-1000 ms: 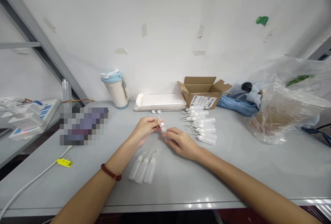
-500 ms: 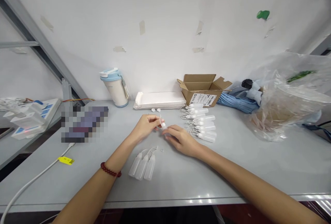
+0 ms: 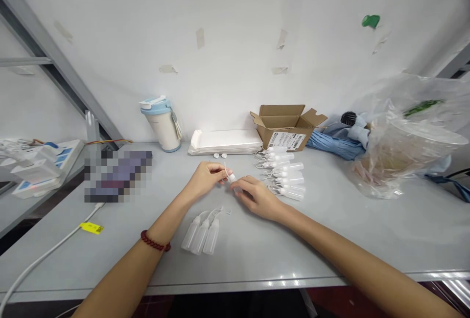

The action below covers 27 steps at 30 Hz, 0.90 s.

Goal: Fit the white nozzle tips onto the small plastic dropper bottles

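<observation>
Between my two hands is a small translucent squeeze bottle with a white cap (image 3: 231, 177) and a thin white tube; most of its body is hidden behind fingers. My left hand (image 3: 204, 181) pinches it at the cap and tube end, fingers closed. Wrapped round the body from the other side is my right hand (image 3: 259, 199), closed too. Three translucent bottles (image 3: 200, 238) with thin bent tubes lie side by side in front of my hands. To the right, several more such bottles (image 3: 293, 179) lie in a row. Two small white caps (image 3: 219, 155) stand behind my left hand.
At the back are a white and blue tumbler (image 3: 165, 129), a stack of white packets (image 3: 225, 141) and an open cardboard box (image 3: 284, 129). A blurred-out phone (image 3: 119, 178) with a cable lies left. Blue cloth (image 3: 338, 144) and a plastic-bagged container (image 3: 407, 151) are right.
The whole view has shifted slightly. Both hands keep their grip on the bottle, with only tiny finger movement; the other things lie where they were.
</observation>
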### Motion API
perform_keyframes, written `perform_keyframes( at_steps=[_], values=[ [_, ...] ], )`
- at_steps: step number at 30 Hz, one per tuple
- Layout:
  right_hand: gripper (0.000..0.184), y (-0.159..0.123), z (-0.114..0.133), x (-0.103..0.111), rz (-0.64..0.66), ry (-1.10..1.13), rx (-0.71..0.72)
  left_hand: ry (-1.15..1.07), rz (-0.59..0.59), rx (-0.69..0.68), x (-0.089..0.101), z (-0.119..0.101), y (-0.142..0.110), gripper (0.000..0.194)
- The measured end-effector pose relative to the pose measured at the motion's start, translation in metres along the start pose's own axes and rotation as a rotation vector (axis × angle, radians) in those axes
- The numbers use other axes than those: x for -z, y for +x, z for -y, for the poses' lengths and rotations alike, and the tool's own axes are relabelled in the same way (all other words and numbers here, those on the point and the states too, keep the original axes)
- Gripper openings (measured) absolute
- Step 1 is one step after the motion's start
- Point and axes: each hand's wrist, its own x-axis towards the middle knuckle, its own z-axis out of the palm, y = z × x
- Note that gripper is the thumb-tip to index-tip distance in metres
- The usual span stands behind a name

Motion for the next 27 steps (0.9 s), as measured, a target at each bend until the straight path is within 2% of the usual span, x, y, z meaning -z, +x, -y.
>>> perform_keyframes(
  at_steps=[4, 7, 11, 14, 18, 21, 24, 27],
  values=[
    [0.028, -0.001, 0.0, 0.002, 0.016, -0.093, 0.005, 0.014, 0.026, 0.065, -0.001, -0.003, -0.002, 0.03],
    [0.031, -0.002, 0.001, 0.004, 0.056, -0.247, 0.03, 0.034, 0.054, 0.107, -0.001, -0.002, -0.002, 0.033],
    [0.03, -0.005, 0.004, 0.006, 0.113, -0.486, 0.005, 0.014, 0.114, 0.11, 0.0, -0.001, -0.002, 0.033],
    [0.03, -0.007, 0.005, 0.008, 0.12, -0.539, 0.021, -0.025, 0.151, 0.129, 0.001, -0.002, -0.002, 0.03],
    [0.023, -0.006, 0.003, 0.01, 0.016, -0.417, 0.045, -0.094, 0.144, 0.189, 0.004, -0.003, -0.002, 0.025],
    [0.016, -0.004, 0.002, 0.01, -0.081, -0.261, 0.007, -0.14, 0.133, 0.189, 0.006, -0.002, 0.0, 0.022],
    [0.011, -0.003, 0.003, 0.01, -0.158, -0.07, -0.097, -0.17, 0.152, 0.154, 0.007, 0.001, 0.001, 0.022],
    [0.011, -0.003, 0.005, 0.011, -0.18, 0.144, -0.224, -0.196, 0.158, 0.129, 0.007, 0.003, 0.0, 0.024]
  ],
)
